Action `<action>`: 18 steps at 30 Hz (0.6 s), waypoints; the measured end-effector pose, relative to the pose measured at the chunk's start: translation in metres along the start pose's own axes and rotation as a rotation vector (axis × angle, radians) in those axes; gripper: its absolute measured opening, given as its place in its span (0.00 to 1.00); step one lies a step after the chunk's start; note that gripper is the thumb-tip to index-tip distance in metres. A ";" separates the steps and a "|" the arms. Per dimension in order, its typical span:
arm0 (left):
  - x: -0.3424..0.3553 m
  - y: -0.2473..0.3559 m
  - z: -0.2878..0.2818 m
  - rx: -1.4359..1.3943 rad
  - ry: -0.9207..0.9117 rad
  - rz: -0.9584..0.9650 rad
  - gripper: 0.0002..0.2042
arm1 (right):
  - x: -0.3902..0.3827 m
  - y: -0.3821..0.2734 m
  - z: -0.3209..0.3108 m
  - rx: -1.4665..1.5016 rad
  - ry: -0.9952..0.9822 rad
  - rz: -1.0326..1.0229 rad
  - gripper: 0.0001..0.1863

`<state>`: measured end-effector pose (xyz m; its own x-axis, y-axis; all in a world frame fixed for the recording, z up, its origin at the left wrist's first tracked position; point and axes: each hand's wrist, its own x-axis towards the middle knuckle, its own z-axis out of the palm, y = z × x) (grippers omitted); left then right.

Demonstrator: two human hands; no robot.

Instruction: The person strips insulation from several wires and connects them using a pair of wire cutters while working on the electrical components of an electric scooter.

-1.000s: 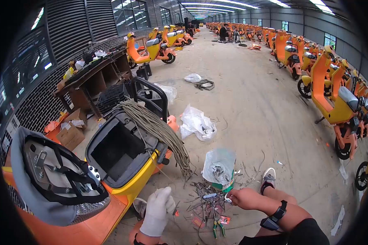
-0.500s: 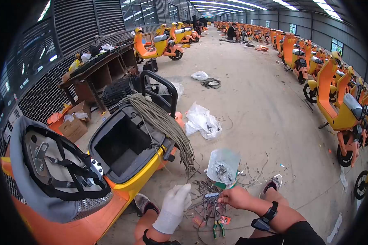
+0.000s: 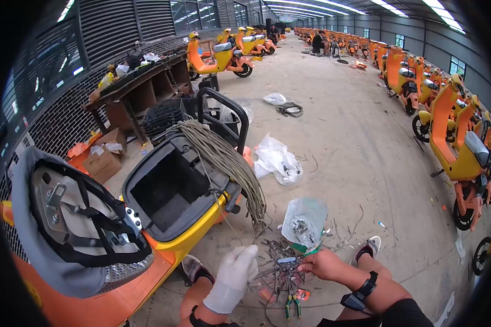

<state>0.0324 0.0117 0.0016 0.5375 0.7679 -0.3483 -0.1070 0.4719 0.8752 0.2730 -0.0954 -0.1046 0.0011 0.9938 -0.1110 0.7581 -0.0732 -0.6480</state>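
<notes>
We're curling gloved left hand, pinching right fingers together, right hand near dark strips; can't tell contents; seemingly picking; next needing fingertip care.

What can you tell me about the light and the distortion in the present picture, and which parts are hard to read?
Head view: black fisheye corners, with the brick wall bending near the rim; head view: the roof light strip glares white; head view: the open compartment sinks into deep shadow; head view: the gloved left hand looks pale, its texture faint.
</notes>
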 end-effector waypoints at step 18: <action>-0.001 -0.002 -0.001 -0.042 -0.084 0.001 0.17 | -0.001 0.005 0.007 0.137 0.068 0.121 0.08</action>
<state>0.0314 0.0107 -0.0005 0.6057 0.7301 -0.3164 -0.1414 0.4901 0.8601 0.2720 -0.0975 -0.1133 0.1347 0.9800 -0.1463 0.6535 -0.1989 -0.7303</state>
